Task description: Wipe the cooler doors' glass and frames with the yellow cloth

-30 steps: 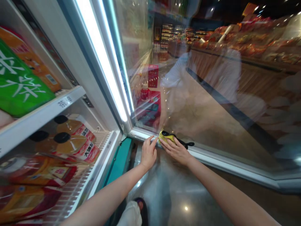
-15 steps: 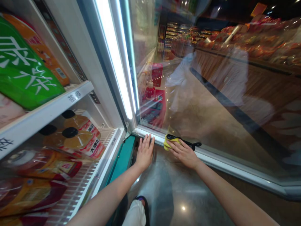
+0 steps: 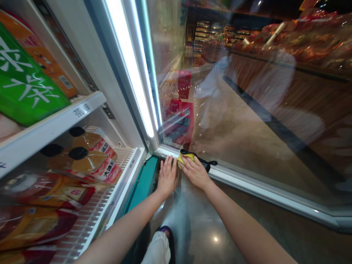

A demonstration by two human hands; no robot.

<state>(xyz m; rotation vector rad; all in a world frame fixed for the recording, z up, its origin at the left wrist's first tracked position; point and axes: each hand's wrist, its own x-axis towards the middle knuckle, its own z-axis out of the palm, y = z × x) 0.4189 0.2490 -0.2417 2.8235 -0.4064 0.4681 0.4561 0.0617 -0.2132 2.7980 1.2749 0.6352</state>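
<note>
My right hand presses a yellow and black cloth onto the white bottom rail of an open glass door. Its fingers stretch over the cloth, and a black end with a loop trails to the right. Just left of it, my left hand rests its fingertips on the same rail near the hinge corner, fingers extended and holding nothing. The two hands are close together, with a small gap between them.
On the left, the cooler's wire shelf holds several drink bottles. A green carton stands on the shelf above. A bright light strip runs up the side. Red boxes show through the glass. Below is shiny floor.
My right hand has slid the cloth left along the rail, closer to my left hand. The left hand has barely moved. The view has shifted slightly.
</note>
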